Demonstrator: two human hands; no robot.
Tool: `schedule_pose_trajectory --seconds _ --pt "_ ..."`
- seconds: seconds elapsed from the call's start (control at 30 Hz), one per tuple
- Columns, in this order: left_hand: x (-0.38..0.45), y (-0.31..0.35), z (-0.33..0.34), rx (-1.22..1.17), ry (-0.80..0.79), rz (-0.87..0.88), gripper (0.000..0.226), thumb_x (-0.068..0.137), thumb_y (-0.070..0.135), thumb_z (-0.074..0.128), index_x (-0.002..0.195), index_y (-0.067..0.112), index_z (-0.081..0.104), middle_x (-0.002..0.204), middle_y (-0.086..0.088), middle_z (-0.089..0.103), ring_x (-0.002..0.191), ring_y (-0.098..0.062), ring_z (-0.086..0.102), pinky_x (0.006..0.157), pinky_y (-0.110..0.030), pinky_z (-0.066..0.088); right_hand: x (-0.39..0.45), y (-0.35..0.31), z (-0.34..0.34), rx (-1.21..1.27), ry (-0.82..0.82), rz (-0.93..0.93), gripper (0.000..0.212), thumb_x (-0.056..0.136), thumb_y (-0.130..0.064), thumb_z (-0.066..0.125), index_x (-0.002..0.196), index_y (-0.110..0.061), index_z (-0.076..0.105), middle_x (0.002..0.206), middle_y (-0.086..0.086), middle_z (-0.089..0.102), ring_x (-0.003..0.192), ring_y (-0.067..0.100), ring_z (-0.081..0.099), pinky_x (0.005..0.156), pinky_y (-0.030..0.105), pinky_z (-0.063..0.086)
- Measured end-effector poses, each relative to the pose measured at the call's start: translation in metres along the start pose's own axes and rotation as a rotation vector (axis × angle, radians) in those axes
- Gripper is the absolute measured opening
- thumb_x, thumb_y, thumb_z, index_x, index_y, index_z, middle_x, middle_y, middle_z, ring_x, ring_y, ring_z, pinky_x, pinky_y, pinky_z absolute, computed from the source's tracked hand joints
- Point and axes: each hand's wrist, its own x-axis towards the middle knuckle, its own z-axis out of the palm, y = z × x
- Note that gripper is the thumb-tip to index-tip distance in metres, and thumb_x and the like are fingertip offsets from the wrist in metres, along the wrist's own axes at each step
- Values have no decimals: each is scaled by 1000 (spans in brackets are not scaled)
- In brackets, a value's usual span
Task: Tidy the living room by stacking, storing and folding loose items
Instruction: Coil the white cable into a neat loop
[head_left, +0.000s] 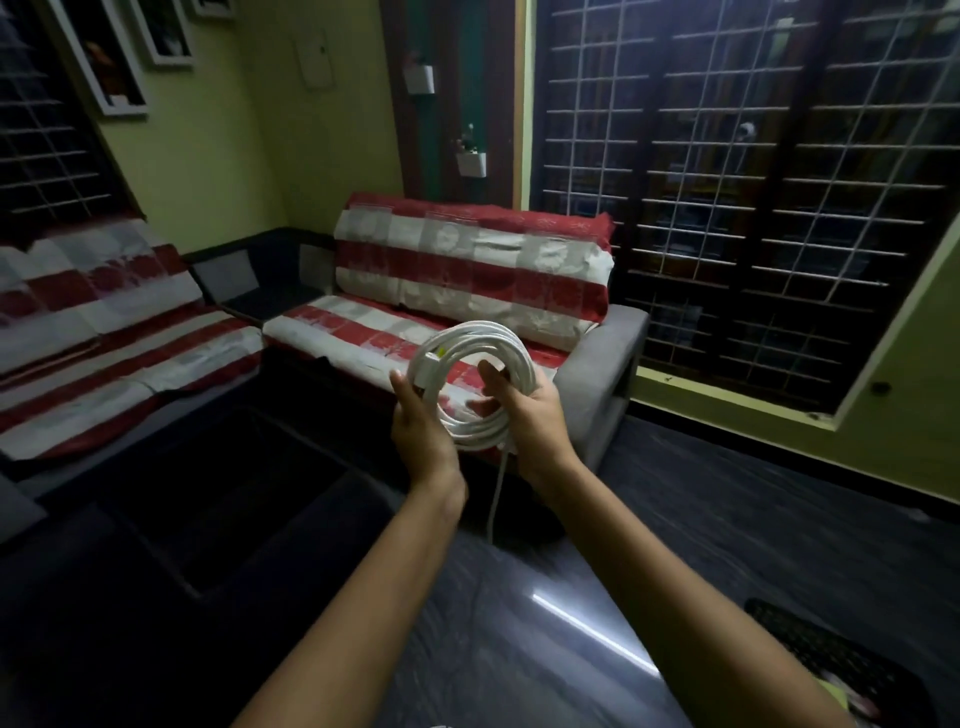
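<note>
cable coil (470, 384): held in the air in front of the sofa (457, 291), loose tail hanging below.
left hand (421, 426): fingers wrapped round the coil's left side.
right hand (524, 410): fingers curled round the right side.
advice: wind the tail in last and keep the loops even.

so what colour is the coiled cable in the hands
White, clearest in the head view: coiled cable.

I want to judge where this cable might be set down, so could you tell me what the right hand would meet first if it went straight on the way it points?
Probably the sofa seat directly beyond the right hand and its coiled white cable; depth is unclear.
</note>
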Motion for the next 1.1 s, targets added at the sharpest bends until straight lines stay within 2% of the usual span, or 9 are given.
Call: schedule_pose_trajectory --seconds 0.13,0.23,0.33,0.47,0.53,0.7,0.77,0.87,1.1 --pt "18 11 -20 319 36 534 79 85 76 24 113 13 63 115 -6 61 101 -17 61 95 -37 47 18 -12 -11 -314 -73 -68 14 90 -13 64 99 -21 57 70 3 61 53 16 62 54 32 54" --pt "31 43 -18 653 -269 1001 87 77 86 20 124 22 57 124 1 51 107 -11 54 96 -30 40 27 -29 -10 -669 -299 -85 21 89 -9 63 88 -28 54 74 -1 62 56 14 63 54 32 57" --pt "30 53 -1 1056 -689 977 105 61 97 14 128 26 53 122 -3 59 108 -20 59 94 -44 46 33 -41 0 -1164 -532 -154 17 91 -12 58 84 -22 46 74 -6 52 59 8 51 49 13 42" --pt "42 23 -2 1245 -664 1034 121 53 100 5 125 18 56 102 -13 70 96 -34 66 75 -40 53 40 -31 -1 -1366 -620 -150 26 90 -12 57 67 -17 44 69 -6 45 57 6 43 47 13 33" --pt "45 19 -1 1277 -651 1024 121 53 100 4 118 16 61 101 -14 70 95 -35 66 72 -40 53 40 -23 -7 -1281 -612 -104 8 86 -13 61 82 -9 56 79 2 55 67 14 53 56 23 42" --pt "45 39 13 1295 -518 1151 100 67 92 3 65 10 60 67 -11 64 63 -28 62 57 -30 44 50 -22 -32 -1056 -636 107 70 65 -43 80 124 -18 54 107 0 63 94 14 62 84 36 55" --pt "48 53 15 1156 -464 1091 88 73 89 8 49 12 46 49 -4 49 46 -19 49 48 -27 32 47 -22 -45 -844 -655 185 56 69 -41 78 116 -17 59 101 3 67 90 18 65 84 43 53" --pt "48 72 22 895 -339 987 72 84 74 26 46 14 35 43 0 37 39 -12 36 44 -24 25 32 -20 -55 -491 -562 212 30 81 -26 74 108 -23 61 100 -9 70 96 11 65 88 38 54" --pt "50 83 41 375 -26 528 62 96 57 35 51 14 38 48 2 39 42 -7 37 50 -18 33 12 12 -20 53 -345 91 82 59 -51 84 126 -17 53 129 10 60 121 25 56 103 44 45"
